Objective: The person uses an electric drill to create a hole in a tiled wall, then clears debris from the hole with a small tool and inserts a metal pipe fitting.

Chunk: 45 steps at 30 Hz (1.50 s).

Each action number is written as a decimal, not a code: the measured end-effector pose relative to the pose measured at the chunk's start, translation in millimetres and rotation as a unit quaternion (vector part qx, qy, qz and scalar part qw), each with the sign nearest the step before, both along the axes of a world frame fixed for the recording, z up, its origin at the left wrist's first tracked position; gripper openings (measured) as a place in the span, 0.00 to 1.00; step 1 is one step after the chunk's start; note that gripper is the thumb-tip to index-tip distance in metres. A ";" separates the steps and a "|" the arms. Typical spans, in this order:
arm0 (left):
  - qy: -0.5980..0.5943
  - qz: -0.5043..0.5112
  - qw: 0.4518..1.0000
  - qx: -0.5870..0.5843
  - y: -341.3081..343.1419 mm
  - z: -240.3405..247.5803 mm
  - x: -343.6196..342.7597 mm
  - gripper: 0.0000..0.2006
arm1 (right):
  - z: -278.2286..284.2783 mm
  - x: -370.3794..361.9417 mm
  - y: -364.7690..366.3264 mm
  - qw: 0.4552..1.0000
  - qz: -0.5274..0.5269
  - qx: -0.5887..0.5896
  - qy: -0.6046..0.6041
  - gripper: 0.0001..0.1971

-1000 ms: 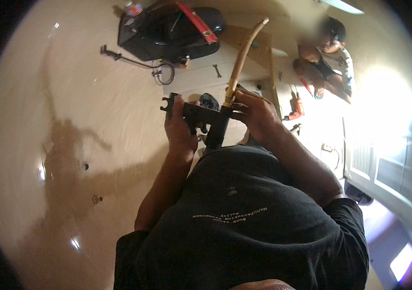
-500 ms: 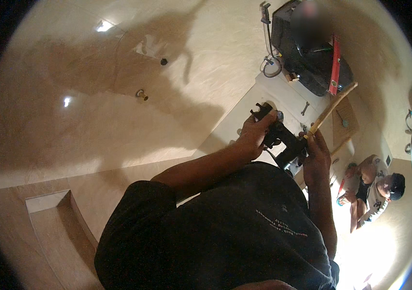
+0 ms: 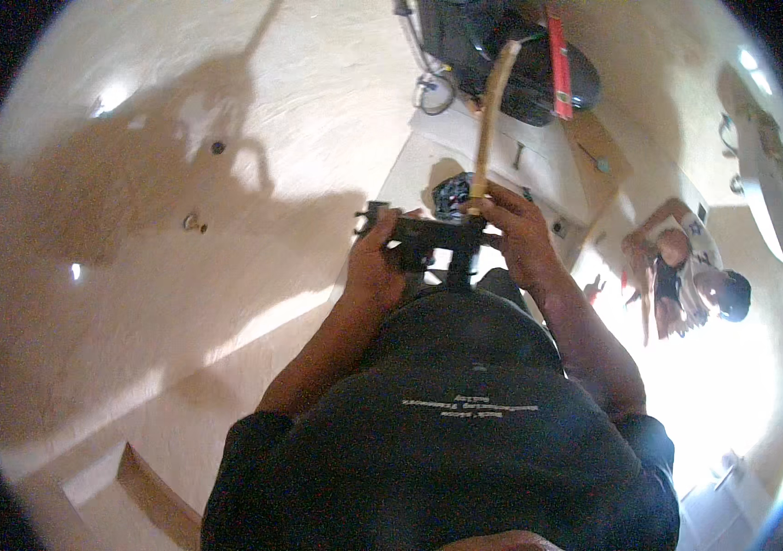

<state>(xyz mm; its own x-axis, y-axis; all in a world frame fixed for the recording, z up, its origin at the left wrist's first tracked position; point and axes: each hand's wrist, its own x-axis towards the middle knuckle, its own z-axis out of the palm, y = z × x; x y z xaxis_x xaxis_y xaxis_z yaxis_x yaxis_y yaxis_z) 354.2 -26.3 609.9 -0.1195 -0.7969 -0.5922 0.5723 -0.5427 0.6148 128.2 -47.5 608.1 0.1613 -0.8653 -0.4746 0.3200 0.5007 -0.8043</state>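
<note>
In front of my torso, both hands hold a dark, bracket-like part (image 3: 433,233) with several arms and gaps; its exact kind is unclear. My left hand (image 3: 376,266) is closed around its left end, thumb on top. My right hand (image 3: 522,241) grips its right side, fingers closed near the lower end of a slightly curved, light wooden stick (image 3: 494,110). The stick rises up and away from the part; I cannot tell whether the two are joined. Just beyond the part lies a dark, shiny crumpled thing (image 3: 451,195).
Beyond my hands are a red spirit level (image 3: 559,69), a black bag-like bulk (image 3: 529,103), a looped hose (image 3: 436,92) and a small wrench (image 3: 518,155). A brass fitting (image 3: 193,223) juts from the left wall. To the right crouches another person (image 3: 690,262) beside bright light.
My view has turned, and the dark part now lies more level before my torso. The stick points more upright than before. Both hands have kept their hold.
</note>
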 end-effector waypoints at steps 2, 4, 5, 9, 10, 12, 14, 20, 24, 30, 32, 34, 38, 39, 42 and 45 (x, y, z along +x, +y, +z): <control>0.058 0.014 0.997 0.038 -9.1 -7.8 2.9 0.21 | -6.4 -9.3 -14.1 1.000 -0.023 -0.012 -0.003 0.23; 0.007 0.019 1.000 0.021 -6.8 -15.7 1.6 0.22 | -36.8 -24.2 -25.5 0.994 -0.082 -0.066 0.033 0.19; -0.108 -0.051 0.990 -0.070 -4.2 -24.6 8.0 0.23 | -45.9 -28.2 -31.3 0.989 -0.117 -0.056 0.065 0.16; 0.025 -0.025 0.999 0.007 -10.4 -50.0 34.6 0.22 | -142.1 -37.9 -8.3 0.983 -0.110 0.050 0.139 0.10; 0.010 -0.016 1.000 0.012 -10.7 -67.9 42.4 0.21 | -163.9 -35.0 8.7 0.983 -0.121 0.083 0.111 0.10; -0.042 -0.047 0.998 0.023 -7.3 -81.0 48.7 0.19 | -182.1 -23.4 40.9 0.980 -0.144 0.130 0.052 0.11; -0.060 -0.082 0.994 0.034 -8.8 -101.4 61.3 0.19 | -178.9 -13.0 60.9 0.972 -0.178 0.150 -0.022 0.13; 0.026 -0.153 0.984 0.091 -24.3 -158.0 57.8 0.21 | -231.2 -53.3 71.2 0.927 -0.330 0.128 0.126 0.12; 0.026 -0.217 0.967 0.134 -38.3 -190.1 7.7 0.20 | -325.7 -118.5 137.1 0.871 -0.409 0.224 0.154 0.11; -0.029 -0.262 0.935 0.239 -40.2 -257.8 -37.8 0.14 | -421.3 -152.5 255.3 0.827 -0.332 0.395 0.221 0.10; -0.030 -0.270 0.927 0.259 -38.0 -276.6 -55.7 0.14 | -438.2 -143.0 297.2 0.800 -0.320 0.463 0.208 0.10; -0.030 -0.264 0.927 0.264 -36.3 -290.5 -70.4 0.14 | -439.7 -137.8 302.1 0.782 -0.298 0.511 0.196 0.10; -0.031 -0.240 0.934 0.263 -26.8 -303.2 -81.3 0.13 | -390.2 -145.8 213.3 0.856 -0.441 0.258 0.081 0.19; -0.027 -0.221 0.939 0.263 -24.1 -302.3 -74.5 0.13 | -358.1 -154.2 166.4 0.867 -0.435 0.240 0.042 0.24; -0.001 -0.178 0.945 0.274 -16.3 -282.5 -86.6 0.12 | -298.8 -168.1 69.0 0.881 -0.451 0.136 -0.047 0.33; 0.052 -0.128 0.957 0.255 -10.2 -255.8 -80.7 0.12 | -245.6 -166.2 -7.6 0.921 -0.387 0.039 -0.029 0.37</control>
<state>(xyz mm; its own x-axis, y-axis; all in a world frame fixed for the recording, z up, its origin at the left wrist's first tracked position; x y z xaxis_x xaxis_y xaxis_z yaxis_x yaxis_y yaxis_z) 273.4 -36.5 354.1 -0.3511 -0.3440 -0.8709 0.4240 -0.8877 0.1796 -37.9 -55.1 362.5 -0.4626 -0.6949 -0.5505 0.6467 0.1603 -0.7457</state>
